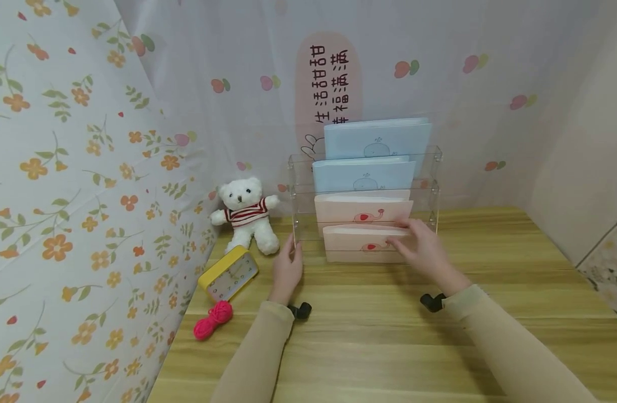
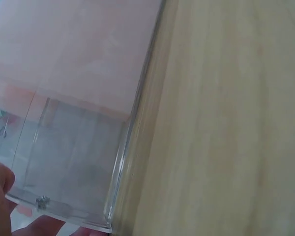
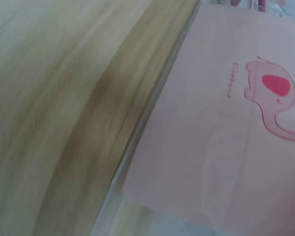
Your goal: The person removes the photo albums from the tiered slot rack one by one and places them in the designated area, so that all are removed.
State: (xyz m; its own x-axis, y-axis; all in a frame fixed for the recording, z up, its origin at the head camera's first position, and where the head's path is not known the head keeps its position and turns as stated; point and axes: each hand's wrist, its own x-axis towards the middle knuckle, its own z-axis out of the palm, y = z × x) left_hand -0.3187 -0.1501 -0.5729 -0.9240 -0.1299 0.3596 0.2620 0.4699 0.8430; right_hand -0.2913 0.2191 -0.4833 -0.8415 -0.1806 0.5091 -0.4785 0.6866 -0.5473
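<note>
A clear plastic tiered rack (image 1: 304, 197) stands on the wooden table, its tiers holding booklets. My left hand (image 1: 287, 273) grips the rack's lower left side; in the left wrist view the thumb (image 2: 1, 178) and fingertips lie on either side of its clear edge. At the front tier, my right hand (image 1: 428, 254) pinches the right end of a pink booklet (image 1: 346, 244) with a red-eared elephant on it. The elephant drawing (image 3: 274, 93) shows large in the right wrist view. Behind it are another pink booklet (image 1: 333, 211) and two blue whale booklets (image 1: 333, 178), higher up.
Left of the rack sits a white teddy bear (image 1: 245, 215) in a striped top. A yellow alarm clock (image 1: 229, 273) and a bundle of pink yarn (image 1: 213, 319) lie nearer me. Flowered cloth (image 1: 87, 201) hangs along the left, and a printed curtain (image 1: 228, 117) behind.
</note>
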